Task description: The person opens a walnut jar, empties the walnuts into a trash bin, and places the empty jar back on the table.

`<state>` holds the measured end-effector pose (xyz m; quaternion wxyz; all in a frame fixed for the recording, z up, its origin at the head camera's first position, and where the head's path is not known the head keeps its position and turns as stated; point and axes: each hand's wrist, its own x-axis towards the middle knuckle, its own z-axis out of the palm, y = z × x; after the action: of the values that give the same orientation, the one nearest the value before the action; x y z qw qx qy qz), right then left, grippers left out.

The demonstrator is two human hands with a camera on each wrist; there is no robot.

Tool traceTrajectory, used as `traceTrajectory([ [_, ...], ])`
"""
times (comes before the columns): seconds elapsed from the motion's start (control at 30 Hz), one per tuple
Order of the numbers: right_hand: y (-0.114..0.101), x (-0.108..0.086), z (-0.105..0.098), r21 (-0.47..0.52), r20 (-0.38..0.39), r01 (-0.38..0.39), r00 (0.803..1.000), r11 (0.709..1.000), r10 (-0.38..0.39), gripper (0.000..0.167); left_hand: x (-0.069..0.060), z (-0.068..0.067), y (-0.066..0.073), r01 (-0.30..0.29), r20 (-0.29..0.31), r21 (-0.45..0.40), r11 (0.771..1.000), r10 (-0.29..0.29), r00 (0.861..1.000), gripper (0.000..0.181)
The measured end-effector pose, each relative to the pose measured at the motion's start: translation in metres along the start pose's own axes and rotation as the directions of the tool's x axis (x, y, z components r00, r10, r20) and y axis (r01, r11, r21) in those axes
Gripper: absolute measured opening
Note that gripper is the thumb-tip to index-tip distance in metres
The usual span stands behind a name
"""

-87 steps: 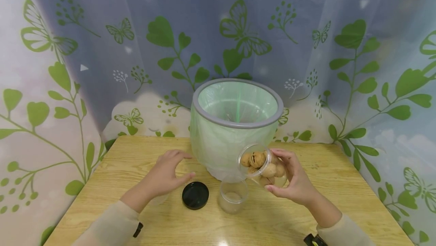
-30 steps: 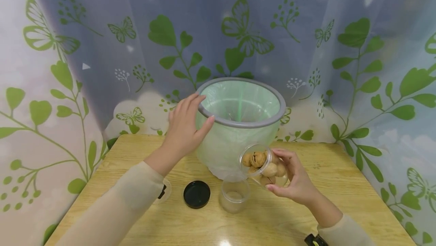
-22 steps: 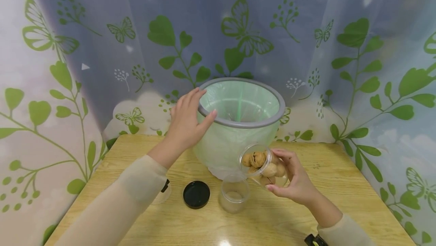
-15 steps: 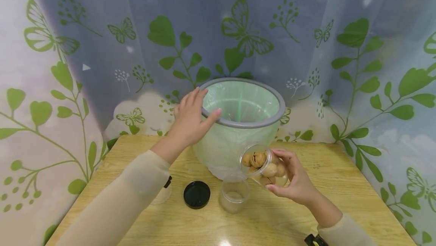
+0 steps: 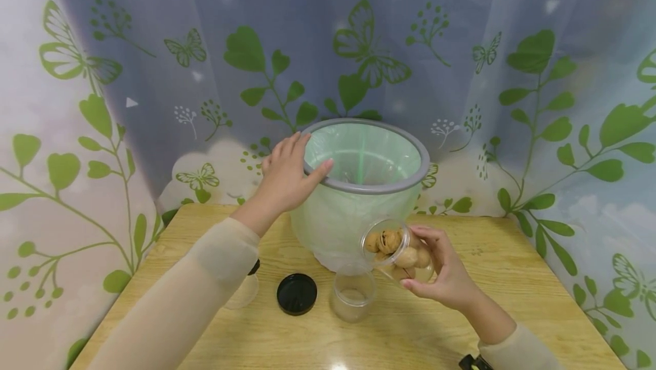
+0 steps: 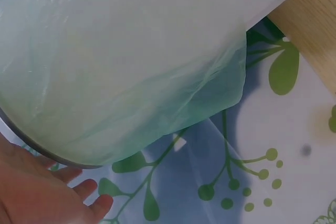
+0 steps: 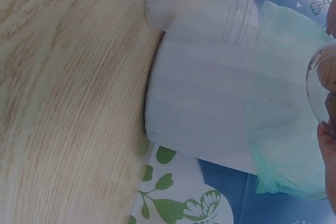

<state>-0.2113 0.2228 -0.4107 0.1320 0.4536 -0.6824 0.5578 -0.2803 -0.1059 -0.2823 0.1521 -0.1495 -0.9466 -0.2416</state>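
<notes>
My right hand grips a clear plastic jar of walnuts, tilted with its mouth to the left. It hangs in front of the trash can, which is lined with a pale green bag and has a grey rim ring. At the left of that ring is my left hand, fingers loosely extended and thumb over the front edge. Its fingers lie by the ring in the left wrist view; firm contact cannot be made out. In the right wrist view only an edge of the held jar shows.
An open clear jar stands upright on the wooden table, before the can. Left of it lies a black round lid. A clear round piece is partly covered by the left sleeve. Patterned curtains close off the back and sides.
My left hand has risen from above the table, beside the black lid, to the left of the trash can's rim. The right hand and its walnut jar have stayed nearly still.
</notes>
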Motion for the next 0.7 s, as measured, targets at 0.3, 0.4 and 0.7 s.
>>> traceTrajectory([
  [0.3,-0.0001,0.0004,0.0003,0.011,0.001,0.019,1.0,1.0,-0.019,0.09,0.0002,0.0052,-0.0035,-0.003,0.025,0.045,0.999,0.002,1.0,0.09],
  [0.4,-0.0005,0.0007,0.0,0.012,0.0,0.021,1.0,1.0,-0.021,0.09,0.0001,0.0058,-0.0043,0.001,0.025,0.04,0.999,-0.002,1.0,0.09],
  [0.7,-0.0023,0.0036,-0.0027,0.025,-0.019,0.052,0.999,0.998,-0.051,0.089,-0.0007,0.0074,-0.0057,0.015,0.026,0.035,0.999,-0.016,1.0,0.09],
])
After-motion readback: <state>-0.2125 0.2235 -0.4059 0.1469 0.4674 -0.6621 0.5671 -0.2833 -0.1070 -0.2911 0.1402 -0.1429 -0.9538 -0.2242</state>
